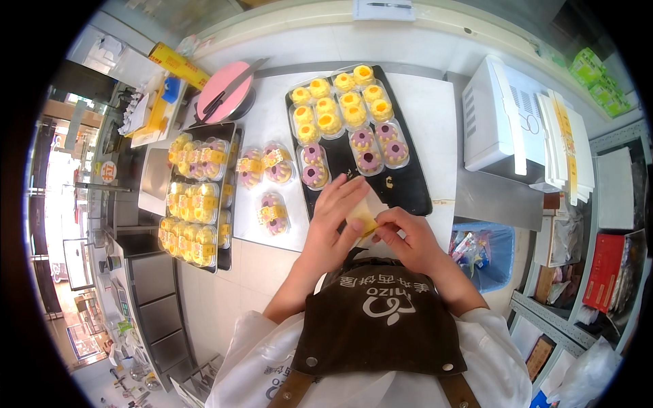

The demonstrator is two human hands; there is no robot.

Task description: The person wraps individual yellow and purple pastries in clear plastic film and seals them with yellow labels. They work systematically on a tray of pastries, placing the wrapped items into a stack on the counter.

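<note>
Close in front of my apron, both hands are on a small pale label sheet (pixel 358 212) with a yellow strip at its lower edge. My left hand (pixel 332 221) is closed on its left side, thumb across the front. My right hand (pixel 409 236) pinches its right edge between thumb and fingertips. Just beyond lies a black tray (pixel 411 183) bearing several clear boxes of yellow cakes (pixel 326 114) and purple-topped cakes (pixel 368 161). Left of it, purple cakes in boxes with yellow labels (pixel 273 212) stand on the white table (pixel 262 112).
At the left, another black tray (pixel 230 260) carries stacked labelled cake boxes (pixel 187 243). A knife (pixel 235 85) lies across a pink round board (pixel 219 80) at the back left. A white boxy appliance (pixel 491 115) stands on the right, with a blue bin (pixel 502 262) below the table's edge.
</note>
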